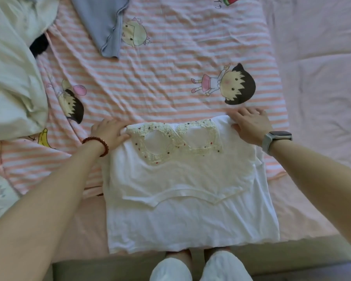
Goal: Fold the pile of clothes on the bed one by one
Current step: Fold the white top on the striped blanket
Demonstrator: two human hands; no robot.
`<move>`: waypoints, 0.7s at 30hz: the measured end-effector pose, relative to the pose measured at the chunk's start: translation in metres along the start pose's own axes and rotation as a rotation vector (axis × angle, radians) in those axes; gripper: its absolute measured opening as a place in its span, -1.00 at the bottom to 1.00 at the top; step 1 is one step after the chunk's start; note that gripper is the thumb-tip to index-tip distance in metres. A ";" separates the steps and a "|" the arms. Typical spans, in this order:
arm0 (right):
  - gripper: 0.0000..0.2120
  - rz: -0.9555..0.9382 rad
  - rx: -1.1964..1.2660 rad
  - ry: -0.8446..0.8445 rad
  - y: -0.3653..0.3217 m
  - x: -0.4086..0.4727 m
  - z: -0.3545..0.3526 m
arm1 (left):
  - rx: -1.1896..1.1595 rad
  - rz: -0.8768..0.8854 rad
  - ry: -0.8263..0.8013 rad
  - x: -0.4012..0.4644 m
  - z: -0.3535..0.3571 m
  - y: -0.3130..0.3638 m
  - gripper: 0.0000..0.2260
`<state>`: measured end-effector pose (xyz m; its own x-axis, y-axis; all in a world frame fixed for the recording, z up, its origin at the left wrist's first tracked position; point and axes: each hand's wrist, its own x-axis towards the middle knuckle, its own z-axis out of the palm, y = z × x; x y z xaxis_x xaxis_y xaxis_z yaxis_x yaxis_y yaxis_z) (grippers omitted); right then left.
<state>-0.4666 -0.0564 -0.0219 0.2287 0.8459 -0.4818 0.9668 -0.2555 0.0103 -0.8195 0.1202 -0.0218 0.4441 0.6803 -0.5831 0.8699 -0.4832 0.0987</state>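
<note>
Fabric slip is the main risk at this stage. White top (190, 191) lies flat on the bed (160, 82), at its near edge, with the lower hem hanging slightly over the side just above the person's feet. Crochet trim (176, 140) with two round openings sits at the far end of the top.

Left hand (109, 131) rests at the far left corner; its thumb and fingers appear to pinch the edge of the trim, so this grip is grasping the top. Right hand (251, 126) lies over the far right corner with fingers spread and curled over the edge; whether this grip pinches the cloth or only presses it cannot be told.

Probable faults:
- Uneven fold. If one corner is held and the other only pressed, the loose side lags and the fold line runs skewed.
- Snagging. A finger can catch in the open crochet and stretch it.
- Sliding. The overhanging hem can drag the top toward the floor once the far end lifts.
- Bunching. The striped sheet below is wrinkled, and a ridge already crosses the middle of the top; both can crease the fold.

Cream pile (14, 78) and grey garment (101, 23) lie well apart and appear still unfolded
</note>
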 end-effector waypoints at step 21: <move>-0.77 0.209 0.145 0.678 0.044 0.033 -0.185 | -0.192 -0.087 0.735 0.013 -0.195 0.019 -0.80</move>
<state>-0.3951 0.0470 0.1248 0.4736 0.8647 0.1671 0.8807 -0.4638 -0.0964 -0.7558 0.2273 0.1293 0.3424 0.9358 0.0844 0.9006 -0.3524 0.2543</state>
